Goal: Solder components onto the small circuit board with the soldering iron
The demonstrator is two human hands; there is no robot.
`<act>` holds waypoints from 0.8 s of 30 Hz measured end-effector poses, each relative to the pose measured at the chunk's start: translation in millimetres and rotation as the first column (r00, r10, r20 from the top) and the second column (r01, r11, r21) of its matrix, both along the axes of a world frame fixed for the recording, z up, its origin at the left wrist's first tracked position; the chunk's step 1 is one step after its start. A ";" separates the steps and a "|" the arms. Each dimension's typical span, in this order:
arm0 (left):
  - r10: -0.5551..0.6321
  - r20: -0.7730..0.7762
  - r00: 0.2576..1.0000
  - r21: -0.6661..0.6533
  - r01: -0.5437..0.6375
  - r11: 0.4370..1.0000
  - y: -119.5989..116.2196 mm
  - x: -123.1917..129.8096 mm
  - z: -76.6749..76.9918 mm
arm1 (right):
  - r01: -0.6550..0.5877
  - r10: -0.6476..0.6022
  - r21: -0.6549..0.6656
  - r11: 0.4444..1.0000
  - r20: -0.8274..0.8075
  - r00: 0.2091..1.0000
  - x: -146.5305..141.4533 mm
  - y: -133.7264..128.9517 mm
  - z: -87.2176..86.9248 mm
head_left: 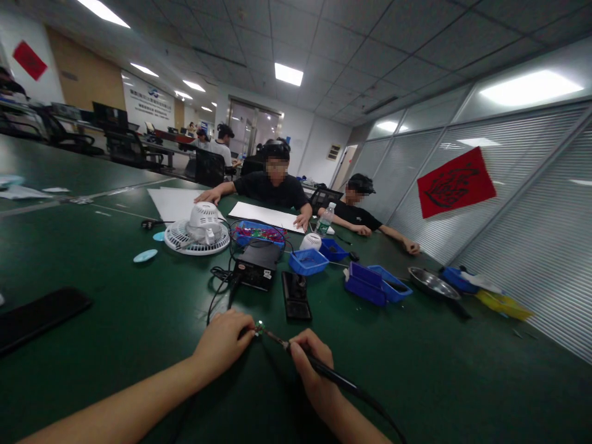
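My right hand (313, 369) is closed around the black handle of a soldering iron (330, 372), whose metal tip points left. That tip reaches a small green circuit board (259, 328); whether it touches is too small to tell. The board is pinched at its left edge by the fingers of my left hand (226, 338), low over the green table. Beyond my hands stand a black soldering station box (255, 266) and a black stand (296, 296). From the iron's handle a dark cable runs toward the lower right.
A white fan part (198, 237), a blue basket of red wires (258, 235), several blue trays (308, 263), a bottle (325, 220) and a metal pan (433, 283) stand farther back. A black flat object (44, 314) lies left. Two people sit across the table (139, 320).
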State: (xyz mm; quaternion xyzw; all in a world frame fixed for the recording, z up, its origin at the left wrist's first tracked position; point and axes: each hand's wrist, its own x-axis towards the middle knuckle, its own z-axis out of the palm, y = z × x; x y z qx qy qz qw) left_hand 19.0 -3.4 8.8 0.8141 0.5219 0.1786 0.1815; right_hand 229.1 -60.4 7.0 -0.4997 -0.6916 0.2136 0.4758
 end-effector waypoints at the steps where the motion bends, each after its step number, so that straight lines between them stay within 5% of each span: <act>1: -0.001 -0.009 1.000 -0.005 0.001 1.000 0.1 0.1 0.3 | 0.002 -0.002 0.004 1.000 -0.015 1.000 -0.2 0.4 0.0; 24: -0.008 -0.007 1.000 0.007 0.008 1.000 0.6 -0.3 -0.7 | -0.017 0.017 -0.001 1.000 0.032 0.999 -2.1 -8.3 7.5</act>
